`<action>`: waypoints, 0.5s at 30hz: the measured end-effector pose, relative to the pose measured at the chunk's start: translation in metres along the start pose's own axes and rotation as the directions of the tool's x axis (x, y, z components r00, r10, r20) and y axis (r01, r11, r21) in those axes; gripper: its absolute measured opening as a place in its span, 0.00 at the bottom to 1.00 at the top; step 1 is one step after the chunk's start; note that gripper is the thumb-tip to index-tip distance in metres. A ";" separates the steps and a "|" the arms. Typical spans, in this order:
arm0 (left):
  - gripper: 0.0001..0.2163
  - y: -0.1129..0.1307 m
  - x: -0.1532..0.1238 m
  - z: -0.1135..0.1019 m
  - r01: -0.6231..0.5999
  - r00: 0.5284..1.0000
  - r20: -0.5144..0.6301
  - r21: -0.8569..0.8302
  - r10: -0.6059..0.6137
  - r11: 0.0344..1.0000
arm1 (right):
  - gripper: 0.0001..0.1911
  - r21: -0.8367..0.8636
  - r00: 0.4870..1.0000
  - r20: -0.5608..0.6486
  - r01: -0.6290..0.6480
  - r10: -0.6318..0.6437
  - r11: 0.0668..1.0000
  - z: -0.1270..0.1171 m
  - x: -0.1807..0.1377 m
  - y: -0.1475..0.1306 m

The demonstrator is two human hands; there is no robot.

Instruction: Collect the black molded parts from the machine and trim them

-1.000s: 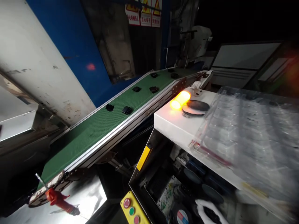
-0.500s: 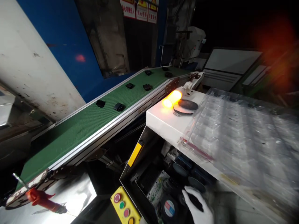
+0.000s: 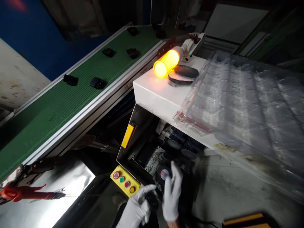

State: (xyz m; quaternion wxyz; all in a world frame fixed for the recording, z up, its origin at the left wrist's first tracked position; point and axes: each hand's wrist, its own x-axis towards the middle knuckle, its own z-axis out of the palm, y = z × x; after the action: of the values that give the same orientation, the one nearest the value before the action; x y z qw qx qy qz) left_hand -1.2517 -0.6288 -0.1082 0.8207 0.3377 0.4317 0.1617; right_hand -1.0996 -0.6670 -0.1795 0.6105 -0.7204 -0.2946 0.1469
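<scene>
Both hands gloved white, low centre, about 6 o'clock in the view. Left hand (image 3: 136, 210) curls around a small black part (image 3: 151, 200), thumb over the top of it; looks like a pinch hold, though the part is dark and partly blurred. Right hand (image 3: 171, 194) sits just beside it at 3 o'clock, fingers (image 3: 177, 174) straight and spread upward, nothing in it.

Yellow button box (image 3: 125, 182) just at 10 o'clock of the left hand: red, green, red and amber buttons in a row. Directly beyond the hands, an open dark bay under the white cabinet (image 3: 154, 93), with round black discs (image 3: 174, 144) inside.

Far left, 8 o'clock: red-handled tool (image 3: 26, 193) lying on a shiny steel sheet (image 3: 57, 196).

On the cabinet top, clear blister trays (image 3: 249, 107) fill the right side. At 12 o'clock an amber lamp (image 3: 166, 62) is lit, flat dark discs (image 3: 182, 74) touching beside it.

Green conveyor belt (image 3: 59, 104) runs 9 to 12 o'clock, carrying small black parts like (image 3: 97, 83).
</scene>
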 end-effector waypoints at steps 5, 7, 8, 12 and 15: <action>0.43 -0.005 -0.020 0.016 -0.117 0.993 -0.037 -0.056 0.115 0.992 | 0.21 -0.123 0.997 0.046 -0.054 0.060 0.991 0.016 0.090 0.024; 0.43 -0.004 -0.033 0.021 -0.089 0.996 -0.007 -0.057 0.089 0.994 | 0.14 -0.141 0.992 0.100 0.087 -0.073 0.986 0.018 0.109 0.029; 0.43 -0.003 -0.039 0.023 -0.069 0.998 0.002 -0.065 0.069 0.996 | 0.13 -0.154 0.984 0.105 0.157 -0.142 0.976 0.018 0.115 0.031; 0.40 0.001 -0.060 0.021 -0.030 0.996 0.087 -0.079 0.037 0.996 | 0.16 -0.029 0.978 0.130 0.171 -0.165 0.985 0.017 0.118 0.039; 0.40 0.005 -0.067 0.020 -0.074 0.993 0.079 -0.128 0.084 0.989 | 0.22 0.080 0.982 0.150 0.104 -0.115 0.991 0.015 0.114 0.044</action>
State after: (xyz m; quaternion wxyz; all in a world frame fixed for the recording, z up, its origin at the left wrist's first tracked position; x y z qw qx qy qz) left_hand -1.2741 -0.6710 -0.0563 0.8505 0.3090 0.3722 0.2064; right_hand -1.0080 -0.5895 -0.2084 0.6185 -0.6672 -0.3745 0.1788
